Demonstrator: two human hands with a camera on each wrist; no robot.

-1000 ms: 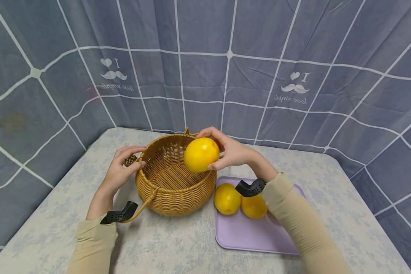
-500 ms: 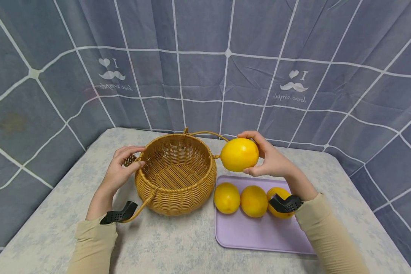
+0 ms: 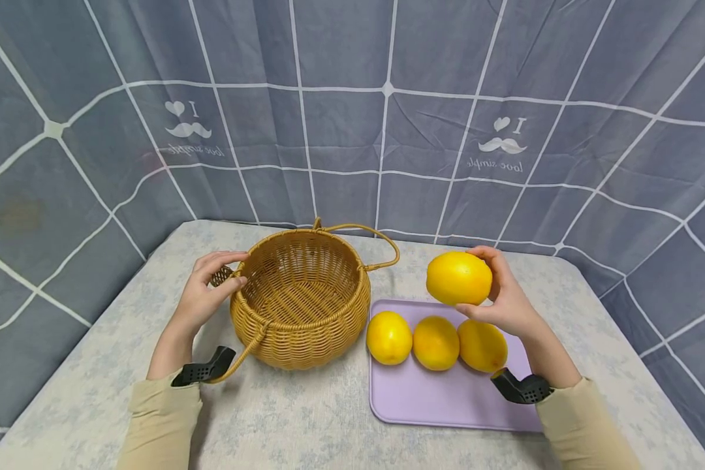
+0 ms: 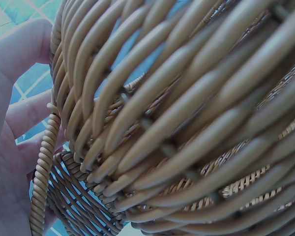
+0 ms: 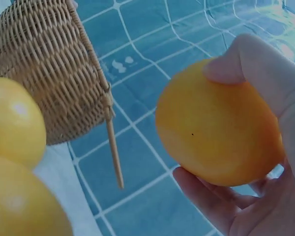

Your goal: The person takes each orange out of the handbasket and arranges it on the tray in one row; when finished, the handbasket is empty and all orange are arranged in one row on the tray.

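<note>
In the head view, my right hand (image 3: 508,300) holds a yellow-orange orange (image 3: 459,279) above the back of a lilac tray (image 3: 446,405). Thumb and fingers wrap its sides in the right wrist view, where the held orange (image 5: 219,123) fills the grasp. Three more oranges, among them the middle orange (image 3: 436,343), sit in a row on the tray. My left hand (image 3: 202,294) grips the left rim of a round wicker basket (image 3: 305,346), thumb at the inner edge. The basket's bare woven floor shows. Up close in the left wrist view are its wall (image 4: 152,118) and my fingers (image 4: 32,110).
A thin looped handle (image 3: 388,258) sticks out from the basket's right rim, and another handle (image 3: 243,362) hangs down at its front left. Behind the pale patterned table (image 3: 305,424) hangs a grey-blue checked curtain (image 3: 341,130). The tray stands just right of the basket.
My right hand has carried the orange from over the basket's right rim rightwards to above the tray. The third orange on the tray has come into view. My left hand has stayed on the rim.
</note>
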